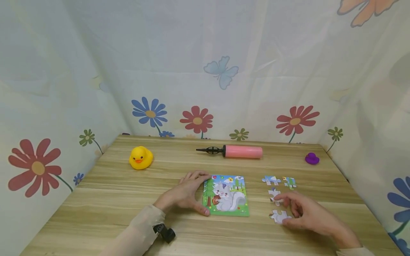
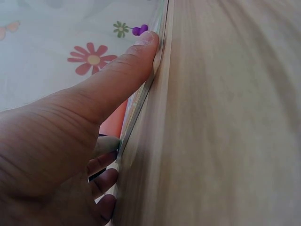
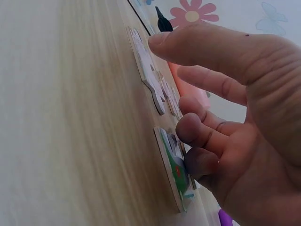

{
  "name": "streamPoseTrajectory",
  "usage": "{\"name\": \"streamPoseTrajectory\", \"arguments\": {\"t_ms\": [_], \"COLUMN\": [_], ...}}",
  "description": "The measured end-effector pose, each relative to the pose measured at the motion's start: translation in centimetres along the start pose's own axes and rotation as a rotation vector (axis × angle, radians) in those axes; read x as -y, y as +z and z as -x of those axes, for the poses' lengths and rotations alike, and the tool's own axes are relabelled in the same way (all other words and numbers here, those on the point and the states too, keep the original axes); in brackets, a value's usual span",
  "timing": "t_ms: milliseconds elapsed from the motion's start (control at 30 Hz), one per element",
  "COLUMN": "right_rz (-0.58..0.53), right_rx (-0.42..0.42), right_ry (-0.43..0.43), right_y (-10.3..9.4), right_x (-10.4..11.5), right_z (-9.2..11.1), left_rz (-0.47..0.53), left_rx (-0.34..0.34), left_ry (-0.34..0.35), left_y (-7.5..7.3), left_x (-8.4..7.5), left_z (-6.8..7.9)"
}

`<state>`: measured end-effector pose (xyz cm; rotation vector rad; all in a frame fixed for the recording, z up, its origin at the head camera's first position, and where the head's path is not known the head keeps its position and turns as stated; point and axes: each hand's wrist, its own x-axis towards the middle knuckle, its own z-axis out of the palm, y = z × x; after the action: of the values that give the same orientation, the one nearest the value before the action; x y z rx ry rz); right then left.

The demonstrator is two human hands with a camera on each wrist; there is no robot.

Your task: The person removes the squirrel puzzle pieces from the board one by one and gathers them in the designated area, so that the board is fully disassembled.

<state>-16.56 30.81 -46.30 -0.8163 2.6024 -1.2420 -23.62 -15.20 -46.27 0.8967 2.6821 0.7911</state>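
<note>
A flat square board with a grey squirrel picture lies on the table in the head view. My left hand rests along its left side, fingers by the top corner and thumb at the bottom corner. In the left wrist view the straight thumb lies along the board's edge. Over loose jigsaw pieces to the right, my right hand has its forefinger at a whitish piece and its thumb at a lower one. Under its bent fingers sits a green-edged piece, hidden in the head view.
Two more jigsaw pieces, one blue and white and one green, lie beyond my right hand. Farther back are a yellow rubber duck, a pink hand pump and a small purple duck. A flowered curtain surrounds the wooden table.
</note>
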Motion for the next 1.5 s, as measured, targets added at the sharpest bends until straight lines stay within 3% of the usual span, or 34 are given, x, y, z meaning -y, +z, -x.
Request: {"name": "streamPoseTrajectory", "arguments": {"t_ms": [267,500,733,1033,1500], "right_rz": [-0.021,-0.002,0.018,0.018,0.009], "right_rx": [-0.097,-0.247,-0.3,-0.293,-0.245], "right_ry": [-0.048,0.053,-0.028,-0.034,-0.064], "right_y": [-0.1,-0.8,-1.9,-2.4,-1.3], "right_x": [0.1,1.7,3.0,5.1,7.5], "right_z": [-0.1,-0.8,-2.0,-4.4,-7.6], "left_rz": [-0.011,-0.015,-0.013,-0.004,0.002], "left_rx": [-0.002,-0.004,-0.001,-0.007,-0.038], "left_ry": [0.001,-0.003,-0.006,-0.014,-0.025], "left_y": [0.0,0.0,0.0,0.0,0.2], "left_x": [0.0,-0.1,0.0,0.0,-0.2], "left_z": [-0.2,-0.1,-0.2,-0.1,-0.1]}}
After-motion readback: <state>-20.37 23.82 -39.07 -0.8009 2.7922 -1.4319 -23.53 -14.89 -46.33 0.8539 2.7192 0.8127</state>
